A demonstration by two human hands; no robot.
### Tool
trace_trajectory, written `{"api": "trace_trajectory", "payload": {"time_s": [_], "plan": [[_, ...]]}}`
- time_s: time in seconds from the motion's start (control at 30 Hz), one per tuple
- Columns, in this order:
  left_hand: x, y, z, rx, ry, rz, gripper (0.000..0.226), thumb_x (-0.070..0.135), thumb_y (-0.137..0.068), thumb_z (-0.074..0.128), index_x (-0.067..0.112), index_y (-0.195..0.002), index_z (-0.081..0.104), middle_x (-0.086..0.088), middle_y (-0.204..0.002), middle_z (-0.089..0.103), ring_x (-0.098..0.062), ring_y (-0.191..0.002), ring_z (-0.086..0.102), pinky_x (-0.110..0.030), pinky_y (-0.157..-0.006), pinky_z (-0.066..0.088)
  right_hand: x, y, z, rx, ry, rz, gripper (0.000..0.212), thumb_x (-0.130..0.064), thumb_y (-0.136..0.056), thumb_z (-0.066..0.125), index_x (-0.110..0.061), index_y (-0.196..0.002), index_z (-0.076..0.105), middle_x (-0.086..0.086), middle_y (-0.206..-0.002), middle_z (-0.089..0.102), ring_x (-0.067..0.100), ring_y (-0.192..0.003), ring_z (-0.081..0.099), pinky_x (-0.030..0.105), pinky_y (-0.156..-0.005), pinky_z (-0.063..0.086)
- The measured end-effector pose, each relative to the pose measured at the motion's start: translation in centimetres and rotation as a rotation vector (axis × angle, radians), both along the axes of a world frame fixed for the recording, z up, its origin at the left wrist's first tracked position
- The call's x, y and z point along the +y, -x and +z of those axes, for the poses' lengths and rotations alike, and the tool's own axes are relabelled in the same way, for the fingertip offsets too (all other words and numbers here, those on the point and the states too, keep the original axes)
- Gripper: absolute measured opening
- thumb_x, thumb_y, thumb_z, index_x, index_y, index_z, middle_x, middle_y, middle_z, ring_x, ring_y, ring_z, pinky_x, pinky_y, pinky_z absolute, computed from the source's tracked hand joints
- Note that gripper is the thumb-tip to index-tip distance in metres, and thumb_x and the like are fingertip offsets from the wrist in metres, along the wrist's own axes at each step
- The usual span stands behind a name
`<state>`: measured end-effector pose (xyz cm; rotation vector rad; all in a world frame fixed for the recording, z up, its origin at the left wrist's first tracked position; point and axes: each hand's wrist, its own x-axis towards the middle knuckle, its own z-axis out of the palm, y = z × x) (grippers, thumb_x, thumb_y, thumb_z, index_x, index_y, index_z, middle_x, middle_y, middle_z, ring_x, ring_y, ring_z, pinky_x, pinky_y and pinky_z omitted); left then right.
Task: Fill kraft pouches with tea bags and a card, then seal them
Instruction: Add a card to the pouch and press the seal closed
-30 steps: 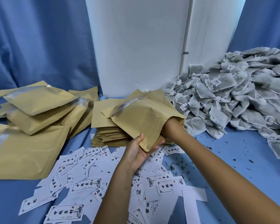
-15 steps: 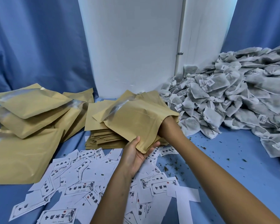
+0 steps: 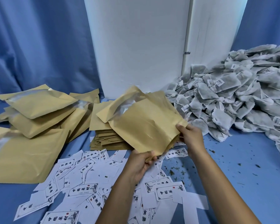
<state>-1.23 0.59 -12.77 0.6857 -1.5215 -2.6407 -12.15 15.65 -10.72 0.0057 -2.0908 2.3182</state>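
Between both hands [image 3: 191,136] — kraft pouch [image 3: 145,126]

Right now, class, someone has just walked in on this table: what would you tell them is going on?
A person is packing tea. Both hands hold one kraft pouch above the table: the left hand grips its near corner and the right hand holds its open end. A heap of tea bags lies to the right, printed cards are scattered in front, a stack of flat pouches sits behind, and bulging pouches are piled on the left.
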Motion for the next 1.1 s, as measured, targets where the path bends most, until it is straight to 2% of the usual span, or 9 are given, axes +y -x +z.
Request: {"api": "trace_trajectory", "payload": {"time_s": [0.13,0.23,0.3,0.4,0.57,0.67,0.77,0.97,1.1], "plan": [[-0.6,0.1,-0.1,-0.051,0.043,-0.038,0.017,-0.015,-0.087,0.052,-0.005,-0.097,0.043,-0.018,-0.068,0.053,-0.01,-0.038,0.054,-0.015,-0.034,0.039,0.7,1.3,-0.9,-0.048,0.068,-0.105,0.014,-0.004,-0.087,0.063,-0.002,-0.073,0.065,0.006,-0.059,0.061,0.018,-0.05,0.055,0.029,-0.05,0.047],[-0.6,0.3,0.1,-0.05,0.096,0.005,0.022,-0.015,-0.088,0.049,0.004,-0.084,0.039,-0.016,-0.069,0.052,-0.008,-0.033,0.051,-0.016,-0.035,0.041,0.3,1.2,-1.5,-0.052,0.136,-0.099,0.007,-0.004,-0.085,0.065,0.0,-0.08,0.067,0.007,-0.065,0.064,0.022,-0.059,0.057,0.033,-0.06,0.048],[-0.4,0.3,0.0,-0.055,0.092,0.025,0.022,-0.016,-0.089,0.048,0.005,-0.084,0.04,-0.015,-0.07,0.051,-0.008,-0.035,0.052,-0.016,-0.036,0.042,0.2,0.7,-1.6,-0.07,0.209,-0.031,0.005,-0.005,-0.084,0.067,-0.002,-0.089,0.069,0.009,-0.08,0.071,0.022,-0.069,0.065,0.033,-0.067,0.054],[-0.3,0.1,-0.2,-0.066,0.094,0.03,0.02,-0.014,-0.089,0.048,0.005,-0.087,0.041,-0.015,-0.071,0.054,-0.011,-0.039,0.055,-0.017,-0.037,0.043,0.2,0.4,-1.2,-0.085,0.269,0.088,0.005,0.0,-0.083,0.067,-0.002,-0.087,0.068,0.01,-0.082,0.072,0.018,-0.061,0.067,0.027,-0.052,0.056],[-0.1,0.2,-0.2,-0.053,0.125,0.044,0.016,-0.013,-0.09,0.047,0.002,-0.094,0.047,-0.014,-0.068,0.056,-0.011,-0.039,0.055,-0.017,-0.038,0.043,0.0,0.6,-1.9,-0.023,0.163,-0.026,0.015,-0.003,-0.082,0.07,0.001,-0.096,0.07,0.012,-0.09,0.072,0.023,-0.079,0.068,0.032,-0.074,0.056],[-0.2,0.1,-0.2,-0.042,0.139,0.066,0.014,-0.012,-0.09,0.048,0.003,-0.091,0.046,-0.013,-0.066,0.055,-0.009,-0.038,0.054,-0.016,-0.039,0.044,0.0,0.1,-2.2,-0.14,0.207,0.153,0.01,-0.006,-0.079,0.072,0.002,-0.076,0.067,0.013,-0.073,0.071,0.021,-0.062,0.067,0.027,-0.06,0.057],[0.0,-0.1,-0.2,-0.043,0.164,0.052,0.013,-0.012,-0.09,0.048,0.001,-0.093,0.049,-0.012,-0.066,0.055,-0.009,-0.039,0.055,-0.018,-0.041,0.045,0.1,0.2,-2.6,-0.13,0.139,0.117,0.014,-0.003,-0.079,0.072,0.003,-0.069,0.064,0.013,-0.066,0.068,0.021,-0.054,0.063,0.024,-0.055,0.053],[0.2,-0.1,-0.1,-0.027,0.146,0.054,0.015,-0.012,-0.09,0.048,-0.001,-0.099,0.048,-0.015,-0.074,0.056,-0.011,-0.041,0.059,-0.017,-0.04,0.047,-0.3,-0.2,-2.9,-0.131,0.16,0.145,0.015,-0.007,-0.081,0.071,0.002,-0.07,0.066,0.012,-0.066,0.069,0.021,-0.056,0.065,0.03,-0.062,0.056],[0.4,-0.1,-0.5,-0.034,0.146,0.058,0.017,-0.013,-0.089,0.047,0.002,-0.097,0.048,-0.015,-0.074,0.059,-0.014,-0.043,0.06,-0.019,-0.041,0.047,-0.6,-0.3,-3.2,-0.122,0.111,0.155,0.012,-0.005,-0.081,0.07,0.005,-0.074,0.068,0.019,-0.083,0.071,0.029,-0.074,0.067,0.036,-0.075,0.058]]}}
